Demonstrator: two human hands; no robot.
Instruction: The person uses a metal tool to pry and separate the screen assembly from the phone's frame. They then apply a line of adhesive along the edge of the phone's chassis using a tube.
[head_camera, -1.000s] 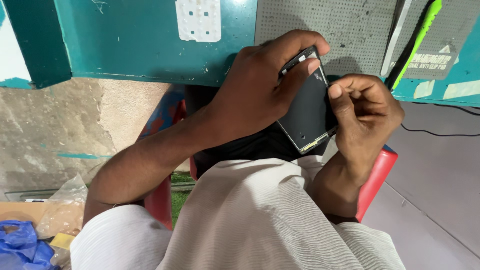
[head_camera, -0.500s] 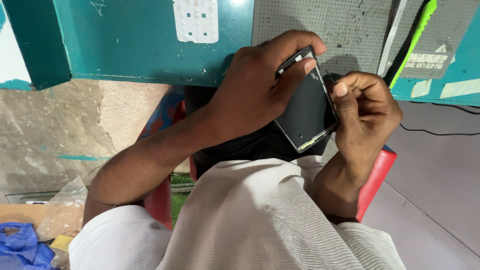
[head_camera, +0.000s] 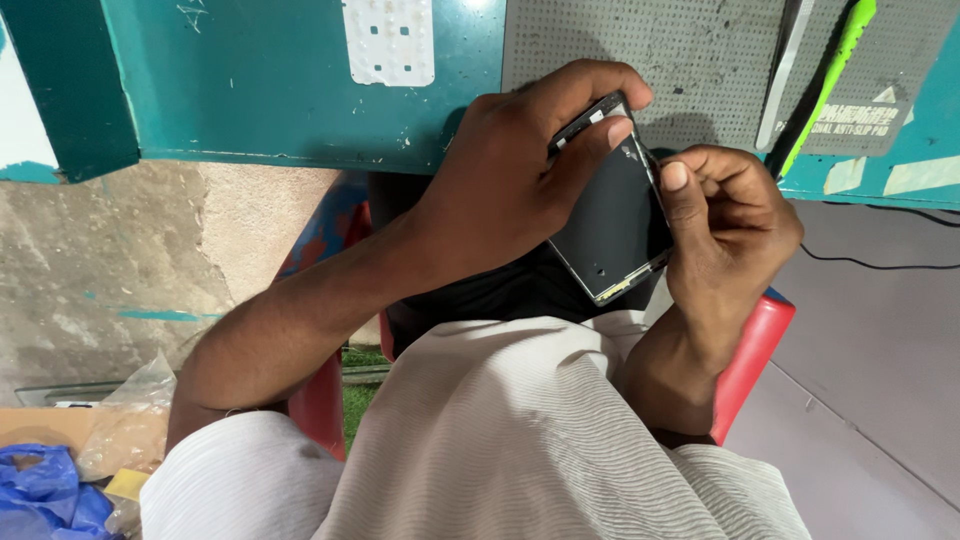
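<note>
A dark, flat phone body (head_camera: 612, 220) with its back off is held over my lap, tilted, near the edge of the teal workbench (head_camera: 260, 90). My left hand (head_camera: 510, 180) wraps around its left side and top, fingers curled over the upper edge. My right hand (head_camera: 730, 215) is closed at the phone's right edge, thumb pressed against the rim near the top corner. Whether a small tool sits between those fingers is hidden.
A grey perforated mat (head_camera: 690, 50) lies on the bench with a green-handled tool (head_camera: 825, 80) and a white strip (head_camera: 785, 70). A pale phone panel (head_camera: 388, 40) rests at top. I sit on a red stool (head_camera: 750, 350). Plastic bags (head_camera: 60, 480) lie on the floor at left.
The phone has tilted slightly and my right thumb has slid a little up along its right edge. My left hand keeps the same grip.
</note>
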